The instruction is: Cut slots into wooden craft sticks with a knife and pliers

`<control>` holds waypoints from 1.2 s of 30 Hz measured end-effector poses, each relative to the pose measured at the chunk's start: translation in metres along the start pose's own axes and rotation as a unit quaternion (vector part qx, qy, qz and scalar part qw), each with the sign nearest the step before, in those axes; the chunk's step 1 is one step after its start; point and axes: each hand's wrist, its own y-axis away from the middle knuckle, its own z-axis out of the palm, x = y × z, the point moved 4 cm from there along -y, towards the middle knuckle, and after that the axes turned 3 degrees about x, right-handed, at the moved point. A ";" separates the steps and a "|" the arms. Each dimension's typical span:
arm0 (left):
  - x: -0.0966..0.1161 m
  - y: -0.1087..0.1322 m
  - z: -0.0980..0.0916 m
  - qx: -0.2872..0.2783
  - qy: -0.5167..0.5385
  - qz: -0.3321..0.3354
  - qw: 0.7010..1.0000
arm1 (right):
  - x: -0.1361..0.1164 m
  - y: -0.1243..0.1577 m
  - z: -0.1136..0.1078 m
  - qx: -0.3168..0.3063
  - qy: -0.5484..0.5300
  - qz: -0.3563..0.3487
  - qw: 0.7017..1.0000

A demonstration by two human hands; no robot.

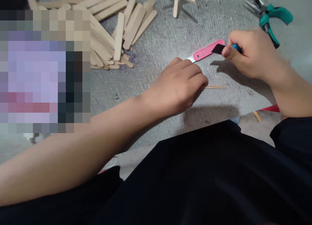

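A grey, textured table (207, 27) carries everything here, its near edge slanting just in front of the person. Nearest that edge, a thin wooden stick (218, 87) pokes out from under the left hand (180, 77), its long axis running roughly left to right. That hand's fingers curl down over the tabletop; whether they pinch the stick cannot be told. A pink-handled tool (209, 49) angles out beyond them. The right hand is closed around a blue-handled cutter (236, 48), dark blade pointing left over the pink handle; contact is unclear. What matters, I judge, is that the stick's exposed end lies on the near-edge side of the blade, closer to the left hand, with grey surface and small shavings between for moving. Farther off, pliers (264, 15) sit beyond the right hand, crossed sticks (176, 4) toward the far side, and heaped craft sticks (135, 25) bound the left.
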 end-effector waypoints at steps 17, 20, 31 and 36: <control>-0.004 -0.002 -0.007 -0.065 0.085 0.013 0.994 | -0.006 0.010 -0.011 -0.083 -0.078 -0.056 0.992; -0.008 -0.002 -0.007 -0.107 0.108 -0.009 0.988 | -0.005 0.010 -0.010 -0.095 -0.065 -0.081 0.990; -0.008 -0.007 -0.012 -0.122 0.135 -0.098 0.978 | -0.035 0.041 0.005 -0.242 0.137 -0.119 0.953; -0.006 -0.011 -0.013 -0.132 0.130 -0.096 0.978 | -0.050 0.055 0.016 -0.265 0.200 -0.136 0.934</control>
